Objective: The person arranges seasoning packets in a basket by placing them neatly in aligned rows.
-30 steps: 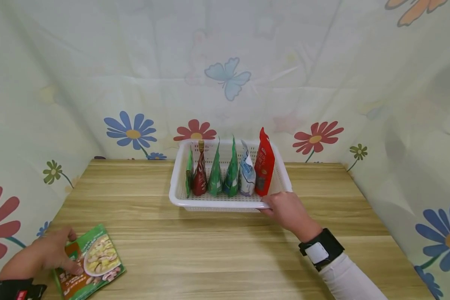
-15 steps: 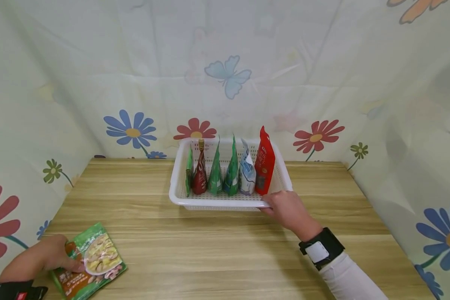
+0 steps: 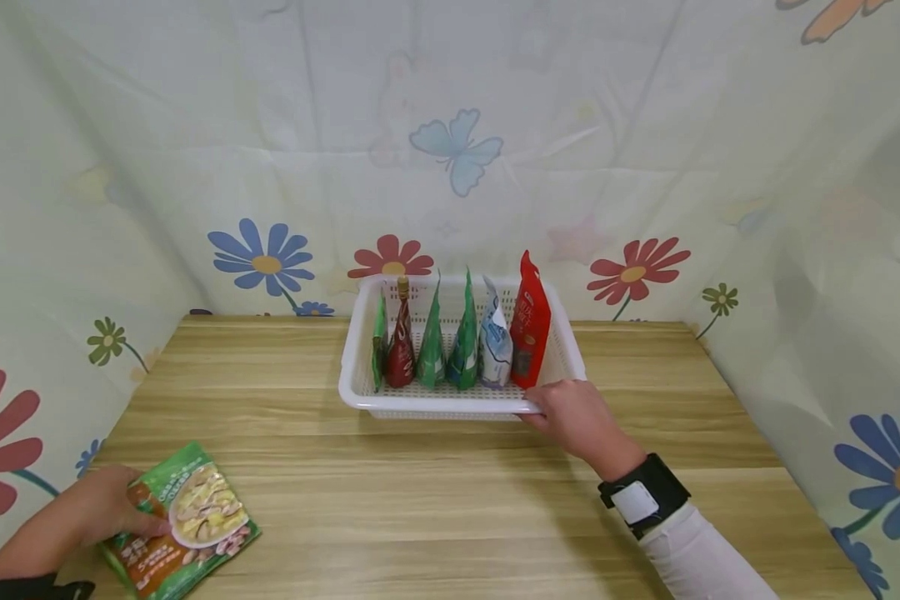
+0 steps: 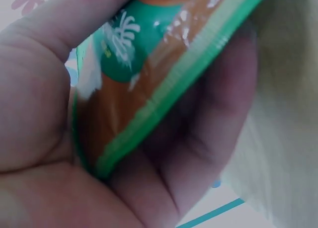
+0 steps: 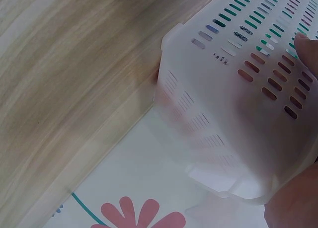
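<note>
My left hand (image 3: 108, 508) grips a green and brown food packet (image 3: 195, 508) at the front left of the table, thumb on its printed face. In the left wrist view the fingers (image 4: 218, 104) curl behind the packet (image 4: 134, 74). My right hand (image 3: 576, 419) holds the front right rim of a white plastic basket (image 3: 435, 407), whose slotted wall (image 5: 213, 89) fills much of the right wrist view. Standing in a row in the basket are a thin green packet (image 3: 378, 346), a dark red pouch (image 3: 401, 354), two green pouches (image 3: 431, 350), a white-blue pouch (image 3: 495, 346) and a red bag (image 3: 531, 325).
The wooden table (image 3: 420, 500) runs back to a flower-printed curtain (image 3: 450, 67) behind the basket. The same curtain closes off the left and right sides.
The packet in my left hand has shifted slightly right and turned a little. My right hand stays on the basket rim, and the basket keeps its place.
</note>
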`<state>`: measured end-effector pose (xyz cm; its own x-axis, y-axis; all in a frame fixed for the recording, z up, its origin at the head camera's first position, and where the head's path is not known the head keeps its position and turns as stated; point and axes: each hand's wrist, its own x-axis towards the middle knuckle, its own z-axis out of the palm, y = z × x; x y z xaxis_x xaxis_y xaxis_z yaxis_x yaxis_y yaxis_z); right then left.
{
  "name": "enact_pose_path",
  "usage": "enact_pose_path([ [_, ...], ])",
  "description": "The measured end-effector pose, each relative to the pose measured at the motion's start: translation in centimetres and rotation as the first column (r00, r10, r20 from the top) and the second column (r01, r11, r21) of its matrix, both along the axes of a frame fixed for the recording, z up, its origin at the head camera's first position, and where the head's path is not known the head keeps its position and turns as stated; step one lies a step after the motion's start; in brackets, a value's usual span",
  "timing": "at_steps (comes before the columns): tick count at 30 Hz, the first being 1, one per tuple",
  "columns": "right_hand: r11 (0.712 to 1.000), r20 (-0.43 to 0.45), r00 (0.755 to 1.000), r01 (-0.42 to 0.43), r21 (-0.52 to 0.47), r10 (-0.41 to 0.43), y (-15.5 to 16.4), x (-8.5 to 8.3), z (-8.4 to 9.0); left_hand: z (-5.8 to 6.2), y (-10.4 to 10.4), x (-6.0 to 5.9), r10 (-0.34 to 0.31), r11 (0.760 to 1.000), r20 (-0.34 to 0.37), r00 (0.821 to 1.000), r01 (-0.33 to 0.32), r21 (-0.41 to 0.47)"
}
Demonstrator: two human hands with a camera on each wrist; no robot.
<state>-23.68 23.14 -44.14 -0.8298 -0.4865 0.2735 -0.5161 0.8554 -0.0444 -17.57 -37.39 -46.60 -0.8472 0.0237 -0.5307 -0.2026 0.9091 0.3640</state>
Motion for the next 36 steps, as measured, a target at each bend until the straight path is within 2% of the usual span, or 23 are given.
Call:
enact_pose_path([
  [2,1.0,0.005,1.0,0.001,-0.002,-0.001,0.0,0.0,0.0,0.1,0.2,0.0,-0.002,0.999,0.002,1.0,0.002,0.046],
  [5,1.0,0.008,1.0,0.002,-0.001,-0.002,0.0,0.0,0.1,0.4,0.4,0.1,-0.045,0.995,-0.028,0.999,0.047,0.089],
  [9,1.0,-0.001,1.0,-0.004,0.004,0.004,-0.1,0.0,0.1,1.1,0.8,0.1,-0.098,0.991,-0.067,0.993,0.103,0.087],
  [11,1.0,-0.007,1.0,-0.008,0.006,0.008,-0.1,0.0,0.2,1.6,1.2,0.1,-0.1,0.991,-0.068,0.993,0.106,0.081],
  [19,1.0,-0.014,1.0,-0.001,-0.003,0.001,-0.2,0.1,0.4,4.4,4.6,0.4,-0.061,0.977,-0.046,0.997,0.069,0.204],
  [25,0.999,-0.002,1.0,0.008,-0.032,-0.008,-0.1,0.1,0.3,7.0,7.8,0.2,-0.093,0.98,-0.073,0.993,0.104,0.171],
  [32,0.998,0.003,1.0,-0.003,-0.062,0.003,0.0,0.2,0.3,8.9,11.2,0.1,-0.172,0.966,-0.17,0.97,0.2,0.163],
  [36,0.993,0.051,0.999,0.002,-0.12,0.004,-0.2,0.2,0.4,9.6,12.9,0.0,-0.21,0.953,-0.217,0.953,0.249,0.173],
])
